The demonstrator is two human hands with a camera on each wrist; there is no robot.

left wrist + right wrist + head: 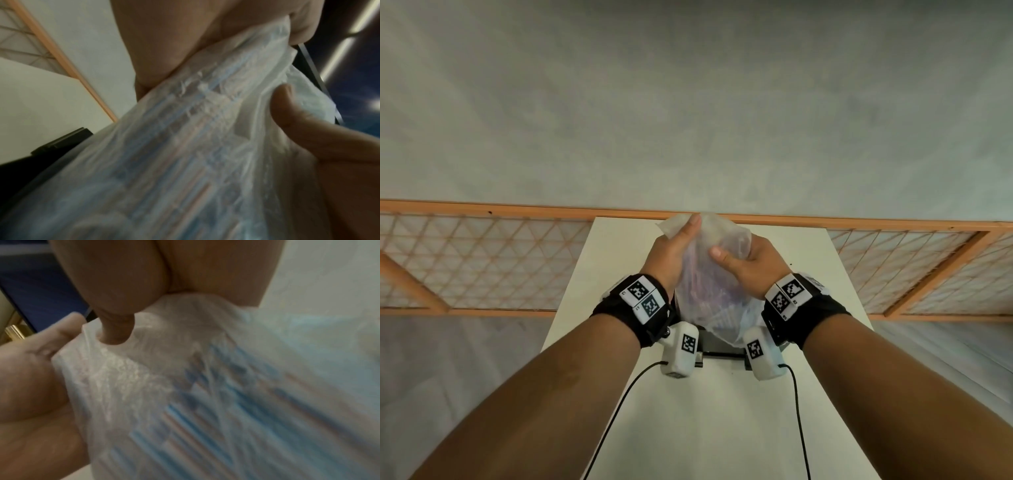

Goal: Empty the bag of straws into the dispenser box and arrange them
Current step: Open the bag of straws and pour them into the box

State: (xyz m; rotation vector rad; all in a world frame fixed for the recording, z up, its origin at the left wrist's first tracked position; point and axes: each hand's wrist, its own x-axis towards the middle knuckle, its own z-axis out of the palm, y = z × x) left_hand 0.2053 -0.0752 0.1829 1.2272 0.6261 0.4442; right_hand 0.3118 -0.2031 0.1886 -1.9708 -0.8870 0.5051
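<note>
Straws (705, 291), striped blue and reddish, showed through a thin translucent plastic bag (717, 260) that both hands held up over a white table (722, 411). The left hand (671, 250) pinched the bag's upper corner, fingers pressed together around the film. The right hand (748, 265) gripped the other side, its thumb pressed across the front and its fingers curled behind. The bag hung downward, its lower end just above a black dispenser box (720, 353) that sat mostly hidden behind the wrists. In both wrist views the crinkled film filled the frame, blurred. An orange-framed lattice panel (482, 257) stood beyond the table.
</note>
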